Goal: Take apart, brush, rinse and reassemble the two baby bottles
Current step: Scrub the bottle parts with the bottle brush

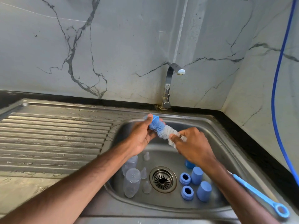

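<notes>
Left hand (pixel 140 136): fingers pinch blue tip of bottle brush (pixel 163 130), centre frame.
Right hand (pixel 192 143): fingers clamped round its white bristles.
Sink (pixel 210 125): 2 bottles (pixel 131 183), lower centre.

The left forearm (pixel 72 183) and the right forearm (pixel 234 191) are shown bare to the view's lower edge. The left hand (pixel 140 136) and the right hand (pixel 192 143) are likewise seen bare, and a short nail is made out on the left thumb (pixel 149 117).

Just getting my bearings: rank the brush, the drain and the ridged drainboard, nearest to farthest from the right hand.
1. brush, gripped by the right hand.
2. drain, below and slightly left.
3. drainboard, far left.
</notes>
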Available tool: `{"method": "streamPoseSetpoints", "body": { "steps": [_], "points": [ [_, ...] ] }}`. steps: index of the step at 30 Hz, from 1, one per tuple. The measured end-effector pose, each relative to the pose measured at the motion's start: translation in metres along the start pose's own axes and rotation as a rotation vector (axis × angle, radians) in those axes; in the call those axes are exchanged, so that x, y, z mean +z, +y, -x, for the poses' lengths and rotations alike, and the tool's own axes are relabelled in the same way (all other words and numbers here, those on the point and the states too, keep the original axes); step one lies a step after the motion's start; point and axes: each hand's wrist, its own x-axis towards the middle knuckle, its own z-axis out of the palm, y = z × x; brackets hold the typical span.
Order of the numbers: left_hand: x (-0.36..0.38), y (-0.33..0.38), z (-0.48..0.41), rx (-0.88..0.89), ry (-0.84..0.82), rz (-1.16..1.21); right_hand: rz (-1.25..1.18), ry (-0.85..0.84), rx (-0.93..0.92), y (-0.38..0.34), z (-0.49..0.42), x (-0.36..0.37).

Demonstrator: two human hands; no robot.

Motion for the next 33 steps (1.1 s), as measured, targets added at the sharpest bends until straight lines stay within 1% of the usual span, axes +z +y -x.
{"method": "streamPoseSetpoints", "body": {
  "steps": [2, 3, 5, 8, 11, 13, 15, 16, 18, 19, 21, 22, 23, 24, 26, 27, 28, 33],
  "points": [
    [0.004, -0.004, 0.002, -0.015, -0.022, 0.044, 0.086, 0.07, -0.042, -0.005, 0.004, 0.004],
    [0.005, -0.005, 0.002, -0.027, -0.028, 0.065, 0.106, 0.08, -0.044, -0.007, 0.005, 0.005],
    [0.006, -0.004, 0.0, -0.043, -0.008, 0.086, 0.084, 0.036, -0.052, -0.011, 0.008, 0.008],
    [0.002, 0.001, -0.008, -0.011, 0.109, 0.096, -0.061, -0.093, -0.06, -0.019, 0.011, 0.014],
    [0.002, 0.004, -0.017, 0.033, 0.243, 0.049, -0.089, -0.099, -0.081, -0.024, 0.012, 0.019],
    [0.009, -0.001, -0.025, 0.09, 0.366, -0.021, -0.148, -0.112, -0.075, -0.026, 0.015, 0.023],
    [0.012, -0.005, -0.03, 0.16, 0.434, -0.073, -0.354, -0.204, 0.003, -0.024, 0.014, 0.024],
    [0.01, -0.005, -0.032, 0.195, 0.418, -0.117, -0.503, -0.278, 0.066, -0.021, 0.012, 0.023],
    [0.004, -0.003, -0.028, 0.241, 0.302, -0.223, -0.782, -0.466, 0.212, -0.016, 0.006, 0.015],
    [0.001, -0.001, -0.024, 0.25, 0.248, -0.234, -0.904, -0.562, 0.293, -0.013, 0.002, 0.011],
    [0.0, 0.003, -0.019, 0.25, 0.191, -0.234, -1.083, -0.686, 0.4, -0.01, -0.001, 0.005],
    [0.001, 0.003, -0.019, 0.248, 0.172, -0.24, -1.106, -0.702, 0.402, -0.009, -0.001, 0.006],
    [0.002, 0.005, -0.016, 0.238, 0.153, -0.232, -1.068, -0.681, 0.373, -0.009, 0.0, 0.007],
    [0.002, 0.006, -0.013, 0.21, 0.13, -0.208, -0.973, -0.619, 0.308, -0.008, 0.001, 0.01],
    [-0.004, 0.009, -0.011, 0.124, 0.066, -0.157, -0.737, -0.427, 0.154, -0.007, 0.004, 0.014],
    [-0.007, 0.011, -0.01, 0.085, 0.02, -0.142, -0.674, -0.354, 0.108, -0.006, 0.004, 0.015],
    [-0.01, 0.014, -0.008, 0.057, -0.022, -0.125, -0.665, -0.316, 0.089, -0.005, 0.004, 0.015],
    [-0.012, 0.019, -0.007, 0.019, -0.181, 0.004, -0.737, -0.358, 0.123, -0.002, -0.001, 0.009]
  ]
}}
